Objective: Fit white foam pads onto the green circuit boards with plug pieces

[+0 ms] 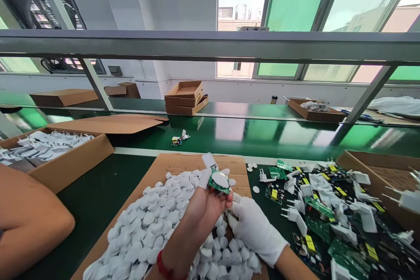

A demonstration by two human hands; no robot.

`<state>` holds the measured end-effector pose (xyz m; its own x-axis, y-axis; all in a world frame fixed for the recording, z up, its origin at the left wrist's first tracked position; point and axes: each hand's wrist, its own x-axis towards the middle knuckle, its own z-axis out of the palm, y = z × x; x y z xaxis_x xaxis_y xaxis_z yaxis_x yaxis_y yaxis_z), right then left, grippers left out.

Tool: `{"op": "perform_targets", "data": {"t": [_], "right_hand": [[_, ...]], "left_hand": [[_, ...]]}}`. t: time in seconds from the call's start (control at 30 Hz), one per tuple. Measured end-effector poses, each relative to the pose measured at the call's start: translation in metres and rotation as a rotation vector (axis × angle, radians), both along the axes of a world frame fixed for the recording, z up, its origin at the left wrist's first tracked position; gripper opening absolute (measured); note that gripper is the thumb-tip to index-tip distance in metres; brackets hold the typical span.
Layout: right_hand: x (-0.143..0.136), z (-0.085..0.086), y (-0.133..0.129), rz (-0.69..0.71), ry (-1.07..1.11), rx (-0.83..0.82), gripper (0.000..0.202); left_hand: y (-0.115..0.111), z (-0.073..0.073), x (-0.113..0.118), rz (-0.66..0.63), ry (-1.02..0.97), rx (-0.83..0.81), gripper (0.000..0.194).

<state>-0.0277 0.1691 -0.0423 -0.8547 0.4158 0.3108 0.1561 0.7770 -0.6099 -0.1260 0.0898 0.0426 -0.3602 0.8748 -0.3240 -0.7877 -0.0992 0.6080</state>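
Note:
Above the cardboard sheet (170, 162), my left hand (211, 199), with white covers on some fingers, holds a green circuit board (215, 189). A white round pad (220, 179) lies on the board, and a white plug piece (209, 160) sticks up from its far end. My right hand (257, 229), in a white glove, is just right of the left hand, low over the pile. Its fingers are bent together near the left fingertips; what they may hold is hidden. Beneath both hands spreads a heap of white round pads (147, 223).
Circuit boards with white plugs (328, 210) are heaped at the right, beside an open carton (387, 170). White parts fill a box (75, 162) at the left. Another person's arm (33, 218) reaches in at left. One small board (177, 141) lies on the green belt (147, 140).

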Motion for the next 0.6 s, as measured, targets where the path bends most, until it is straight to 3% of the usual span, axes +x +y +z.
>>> {"op": "perform_targets", "data": {"t": [0.1,0.2,0.3,0.43,0.6], "right_hand": [[0.004,0.004,0.001,0.059,-0.019,-0.02,0.033],[0.006,0.005,0.002,0.071,0.083,-0.32,0.024],[0.005,0.002,0.006,-0.001,0.159,-0.599,0.02],[0.001,-0.006,0.014,-0.087,0.209,-0.78,0.018],[0.0,-0.011,0.021,-0.207,0.395,-0.984,0.03]], "left_hand": [[0.0,-0.005,0.002,-0.017,0.017,0.023,0.038],[0.002,-0.014,0.001,-0.045,0.079,0.063,0.038],[0.002,-0.022,-0.002,-0.037,0.17,0.044,0.03],[0.001,-0.021,-0.003,-0.041,0.184,-0.008,0.027],[-0.003,-0.017,0.0,-0.109,0.177,0.01,0.03]]}}
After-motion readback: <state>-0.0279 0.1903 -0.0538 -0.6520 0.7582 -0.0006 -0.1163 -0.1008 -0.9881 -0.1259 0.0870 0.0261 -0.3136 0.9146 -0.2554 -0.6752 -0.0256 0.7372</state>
